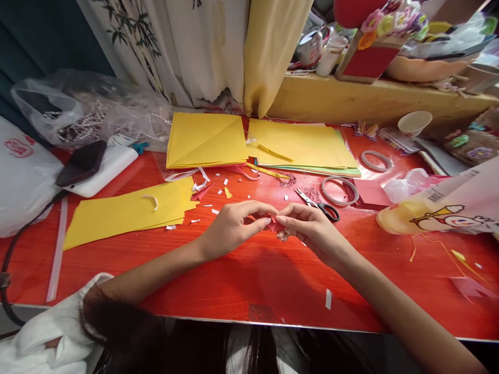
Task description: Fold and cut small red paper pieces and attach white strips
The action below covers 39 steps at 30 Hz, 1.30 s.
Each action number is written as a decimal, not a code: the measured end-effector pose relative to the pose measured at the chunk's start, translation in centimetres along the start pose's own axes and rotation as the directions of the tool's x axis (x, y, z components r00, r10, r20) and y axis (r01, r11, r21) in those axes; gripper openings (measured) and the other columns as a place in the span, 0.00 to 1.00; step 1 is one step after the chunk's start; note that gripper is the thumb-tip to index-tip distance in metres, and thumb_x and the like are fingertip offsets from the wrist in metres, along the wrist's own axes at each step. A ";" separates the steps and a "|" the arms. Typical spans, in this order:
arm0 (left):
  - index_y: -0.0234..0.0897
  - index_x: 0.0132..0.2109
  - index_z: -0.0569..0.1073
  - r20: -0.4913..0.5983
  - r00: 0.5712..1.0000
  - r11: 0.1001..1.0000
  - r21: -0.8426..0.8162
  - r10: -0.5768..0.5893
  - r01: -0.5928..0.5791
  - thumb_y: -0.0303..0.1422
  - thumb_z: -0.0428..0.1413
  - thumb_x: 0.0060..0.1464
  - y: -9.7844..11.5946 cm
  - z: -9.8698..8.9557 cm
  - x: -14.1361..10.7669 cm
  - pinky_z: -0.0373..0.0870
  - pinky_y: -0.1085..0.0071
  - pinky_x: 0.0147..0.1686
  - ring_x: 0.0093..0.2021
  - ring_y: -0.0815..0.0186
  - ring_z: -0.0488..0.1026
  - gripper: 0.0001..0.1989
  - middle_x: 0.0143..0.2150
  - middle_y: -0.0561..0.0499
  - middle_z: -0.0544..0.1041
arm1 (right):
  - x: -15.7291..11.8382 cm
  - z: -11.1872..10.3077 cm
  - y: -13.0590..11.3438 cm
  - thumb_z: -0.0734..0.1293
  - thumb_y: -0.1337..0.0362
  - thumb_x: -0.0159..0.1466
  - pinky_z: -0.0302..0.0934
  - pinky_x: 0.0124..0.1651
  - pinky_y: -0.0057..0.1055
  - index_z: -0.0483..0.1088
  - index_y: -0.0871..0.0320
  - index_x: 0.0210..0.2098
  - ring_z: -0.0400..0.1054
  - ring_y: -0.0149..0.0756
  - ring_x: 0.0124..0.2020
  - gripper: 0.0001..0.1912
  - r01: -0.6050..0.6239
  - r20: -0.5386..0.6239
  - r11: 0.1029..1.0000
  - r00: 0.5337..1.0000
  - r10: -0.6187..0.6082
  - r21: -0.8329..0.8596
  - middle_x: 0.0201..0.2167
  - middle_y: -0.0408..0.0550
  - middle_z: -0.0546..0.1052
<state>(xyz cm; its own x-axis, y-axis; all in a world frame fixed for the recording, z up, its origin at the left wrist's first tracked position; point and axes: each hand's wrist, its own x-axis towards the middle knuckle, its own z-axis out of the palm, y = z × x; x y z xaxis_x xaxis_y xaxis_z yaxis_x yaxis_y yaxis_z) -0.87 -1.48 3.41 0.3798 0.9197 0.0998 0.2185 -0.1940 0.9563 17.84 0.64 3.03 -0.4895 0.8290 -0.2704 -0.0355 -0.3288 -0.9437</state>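
Between my two hands, a small folded piece of red paper [274, 224] is held above the red table [234, 280]. My left hand [237, 227] pinches its left side with thumb and forefinger. On the other side, my right hand [304, 224] grips it with fingertips, the other fingers curled below. Scissors [328, 211] with black handles lie open just behind my right hand. Small white paper scraps [215, 211] are scattered near my left hand. A stack of yellow paper strips [125, 210] lies to the left.
Two yellow paper stacks [206, 137] [304, 145] lie at the back. Tape rolls [340, 190] and a drink cup in a bag [436, 208] stand to the right. A phone [82, 162] rests on a white box at the left, by plastic bags [23, 176].
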 end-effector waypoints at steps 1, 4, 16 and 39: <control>0.35 0.43 0.73 0.009 1.000 0.999 -0.034 -0.016 0.016 0.29 0.51 0.56 0.0 0.0 0.0 0.70 0.73 0.41 0.40 0.69 0.72 0.09 0.40 0.49 0.75 | 0.0 0.0 0.0 0.70 0.62 0.55 0.64 0.32 0.26 0.71 0.61 0.28 0.70 0.26 0.25 0.08 0.014 -0.004 1.000 1.000 -0.014 -0.017 0.26 0.44 0.76; 0.33 0.42 0.73 0.048 0.996 0.981 -0.174 -0.082 0.089 0.32 0.52 0.55 -0.2 0.0 0.2 0.71 0.71 0.43 0.41 0.67 0.73 0.10 0.39 0.49 0.76 | -0.2 0.1 0.0 0.69 0.61 0.56 0.64 0.32 0.27 0.70 0.61 0.28 0.70 0.28 0.26 0.09 0.058 -0.025 0.995 0.998 -0.060 -0.083 0.26 0.44 0.76; 0.32 0.38 0.73 -0.068 0.986 0.972 -0.195 -0.149 0.133 0.37 0.53 0.54 -0.7 0.0 0.3 0.71 0.71 0.39 0.35 0.69 0.72 0.12 0.35 0.50 0.75 | -0.1 0.0 0.3 0.65 0.55 0.59 0.67 0.29 0.28 0.73 0.62 0.32 0.72 0.30 0.23 0.14 -0.005 -0.003 0.992 1.000 0.005 -0.124 0.27 0.48 0.77; 0.33 0.31 0.71 -0.022 0.978 0.976 -0.064 -0.209 0.207 0.42 0.50 0.56 -0.5 0.2 0.0 0.68 0.75 0.30 0.26 0.71 0.72 0.16 0.27 0.52 0.73 | -0.9 0.8 0.0 0.64 0.52 0.59 0.65 0.24 0.27 0.69 0.61 0.27 0.70 0.31 0.20 0.17 0.069 -0.017 0.929 0.997 -0.080 -0.365 0.21 0.45 0.74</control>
<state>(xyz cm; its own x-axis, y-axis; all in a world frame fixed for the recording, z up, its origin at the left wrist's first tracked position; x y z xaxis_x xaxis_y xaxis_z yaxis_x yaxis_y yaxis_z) -0.80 -1.45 2.93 0.3062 0.9471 -0.0965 0.2345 0.0232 0.9718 17.56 -0.52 3.39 -0.4704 0.8603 -0.1967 0.2510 -0.0833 -0.9644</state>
